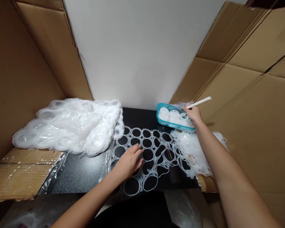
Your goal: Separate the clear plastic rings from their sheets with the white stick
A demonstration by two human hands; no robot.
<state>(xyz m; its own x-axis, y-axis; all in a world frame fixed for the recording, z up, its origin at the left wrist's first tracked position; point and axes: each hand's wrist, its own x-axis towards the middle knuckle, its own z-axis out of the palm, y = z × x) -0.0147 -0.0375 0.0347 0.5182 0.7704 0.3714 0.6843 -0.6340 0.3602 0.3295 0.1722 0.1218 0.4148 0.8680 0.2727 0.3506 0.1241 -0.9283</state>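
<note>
A translucent white sheet of joined rings [147,143] lies flat on the dark tabletop. My left hand [129,160] rests on it with the fingers spread. Over the right end of a blue plastic basket [159,120], my right hand [192,114] is closed around a thin white stick [200,102]. The stick points up and to the right. Inside the basket are stacked white rings [172,117]; my right fingers partly cover that end. Toward the right, the sheet's rings look cut or loosened into wavy strips.
A thick stack of ring sheets [71,126] covers the left of the table. Tangled ring scraps [193,150] are heaped under my right forearm. Cardboard walls [247,95] stand on both sides, with a pale wall [142,53] behind. Clear film wraps the table's left edge.
</note>
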